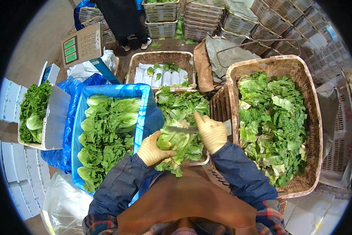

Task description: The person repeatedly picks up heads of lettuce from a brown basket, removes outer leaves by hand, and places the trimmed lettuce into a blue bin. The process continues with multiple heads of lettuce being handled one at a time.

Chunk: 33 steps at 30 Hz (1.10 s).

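Note:
My left hand point(154, 150), in a pale yellow glove, grips a head of leafy lettuce point(173, 143) from its left side. My right hand point(212, 132), gloved alike, is closed around a knife, its index finger stretched forward. The knife's blade point(181, 129) points left, over the upper part of the lettuce; it is slightly blurred, and the glove hides the handle. Beneath both hands is a crate of loose lettuce leaves point(183, 102). To the left, a crate lined with blue plastic point(145, 100) holds rows of lettuce heads point(108, 129).
A large dirty plastic crate point(234, 97) of leaves stands on the right. Ahead are a crate with white-wrapped bundles point(161, 54) and a digital scale point(86, 44). A foam box of lettuce point(56, 117) sits far left. Another person point(120, 17) stands near stacked crates point(203, 17).

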Available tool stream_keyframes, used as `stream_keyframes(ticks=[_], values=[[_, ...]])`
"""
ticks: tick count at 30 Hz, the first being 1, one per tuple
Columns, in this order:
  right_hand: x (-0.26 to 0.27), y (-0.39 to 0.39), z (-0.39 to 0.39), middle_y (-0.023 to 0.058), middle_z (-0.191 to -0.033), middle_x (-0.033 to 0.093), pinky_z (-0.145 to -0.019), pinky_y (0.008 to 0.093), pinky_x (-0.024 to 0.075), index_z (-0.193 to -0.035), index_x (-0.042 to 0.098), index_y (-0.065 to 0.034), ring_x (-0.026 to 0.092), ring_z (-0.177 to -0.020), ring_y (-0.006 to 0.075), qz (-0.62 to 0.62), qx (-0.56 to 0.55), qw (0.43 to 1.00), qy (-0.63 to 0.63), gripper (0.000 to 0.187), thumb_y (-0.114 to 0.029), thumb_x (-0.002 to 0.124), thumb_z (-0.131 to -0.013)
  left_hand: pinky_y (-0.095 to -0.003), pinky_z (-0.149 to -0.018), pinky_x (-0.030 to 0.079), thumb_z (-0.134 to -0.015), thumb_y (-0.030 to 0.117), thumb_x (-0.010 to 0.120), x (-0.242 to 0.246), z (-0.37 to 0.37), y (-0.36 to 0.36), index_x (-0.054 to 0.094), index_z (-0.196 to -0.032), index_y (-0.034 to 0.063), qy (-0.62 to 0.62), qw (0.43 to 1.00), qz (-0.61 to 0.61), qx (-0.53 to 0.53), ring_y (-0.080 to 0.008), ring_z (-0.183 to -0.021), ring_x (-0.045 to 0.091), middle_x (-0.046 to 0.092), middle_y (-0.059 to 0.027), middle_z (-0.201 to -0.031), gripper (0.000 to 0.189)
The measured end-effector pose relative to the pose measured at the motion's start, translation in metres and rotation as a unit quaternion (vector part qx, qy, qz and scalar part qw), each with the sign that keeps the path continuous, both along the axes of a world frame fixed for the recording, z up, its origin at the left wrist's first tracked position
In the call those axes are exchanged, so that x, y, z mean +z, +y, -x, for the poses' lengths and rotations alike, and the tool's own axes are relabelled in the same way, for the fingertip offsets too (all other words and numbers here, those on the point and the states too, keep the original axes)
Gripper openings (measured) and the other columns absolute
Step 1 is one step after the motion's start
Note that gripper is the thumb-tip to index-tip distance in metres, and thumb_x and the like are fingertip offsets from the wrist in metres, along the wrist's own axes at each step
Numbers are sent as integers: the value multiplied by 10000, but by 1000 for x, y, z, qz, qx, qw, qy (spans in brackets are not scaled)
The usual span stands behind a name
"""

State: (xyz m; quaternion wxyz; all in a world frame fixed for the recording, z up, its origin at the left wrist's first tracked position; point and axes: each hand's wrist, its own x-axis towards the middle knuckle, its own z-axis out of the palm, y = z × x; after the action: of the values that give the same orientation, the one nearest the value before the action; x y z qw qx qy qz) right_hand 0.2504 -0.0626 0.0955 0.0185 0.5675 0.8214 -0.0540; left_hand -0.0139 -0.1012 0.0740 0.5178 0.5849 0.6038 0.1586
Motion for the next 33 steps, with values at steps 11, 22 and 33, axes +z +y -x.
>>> stream_keyframes(ticks=[11,22,33], values=[[-15,-36,-17,23,-881,644,-715,290,543,-1117,629,-35,625,-806,126,168,-224,711,645,650,-587,797,-818,-320,-967,526,-882,158,771,18,-43,14,541,-1432,45,-112,982,-151,-14,-157,-1102,628,686,-95,-1211,607],[-111,-50,-30,56,-1040,681,-787,363,579,-1253,614,-77,676,-913,179,275,-193,296,894,596,-529,742,-886,-420,-998,484,-1010,309,628,-45,-32,1,554,-1396,116,-392,916,56,65,-260,-1210,589,636,-44,-1302,437],[3,5,-12,74,-1108,640,-906,326,534,-1314,592,-9,632,-1024,213,42,-311,839,445,562,-217,827,-848,-301,-853,572,-887,48,710,-42,31,26,729,-1127,48,78,929,-353,80,-153,-972,720,765,-66,-1087,241]])
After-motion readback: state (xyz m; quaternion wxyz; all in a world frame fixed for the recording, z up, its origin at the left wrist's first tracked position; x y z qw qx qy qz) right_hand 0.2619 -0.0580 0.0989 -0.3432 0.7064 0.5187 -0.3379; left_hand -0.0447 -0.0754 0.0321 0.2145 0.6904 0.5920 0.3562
